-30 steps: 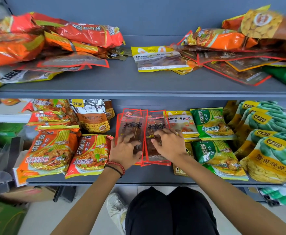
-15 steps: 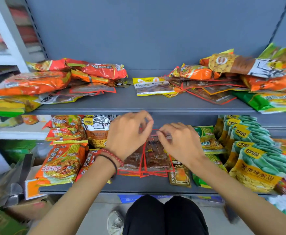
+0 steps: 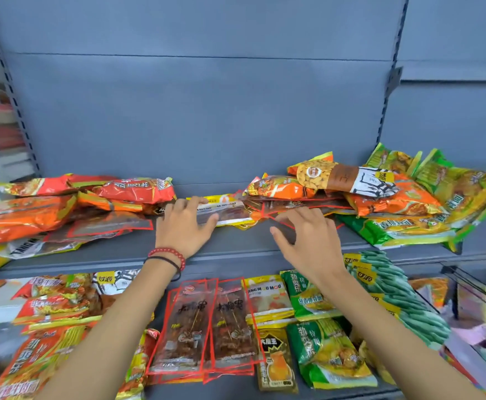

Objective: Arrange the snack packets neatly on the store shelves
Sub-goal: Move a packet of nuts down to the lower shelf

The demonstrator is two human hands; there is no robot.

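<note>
Both my hands are up at the upper shelf [image 3: 230,249]. My left hand [image 3: 182,226], with a red bead bracelet at its wrist, lies with straight fingers on a yellow-edged packet [image 3: 227,210] in the shelf's middle. To its right my right hand [image 3: 305,235] hovers with spread fingers over red-edged clear packets [image 3: 282,207]; I cannot tell whether it touches them. Neither hand holds anything. On the lower shelf, two red-edged skewer packets [image 3: 204,327] lie side by side.
Loose heaps of red and orange packets [image 3: 34,209] lie at the upper left; orange, peanut and green packets [image 3: 403,206] are piled at the upper right. Noodle packets [image 3: 42,350], yellow and green packets [image 3: 317,336] and green bean bags [image 3: 394,295] fill the lower shelf.
Both hands left the skewer packets on the lower shelf and rose to the upper shelf. My view tilted upward with them.
</note>
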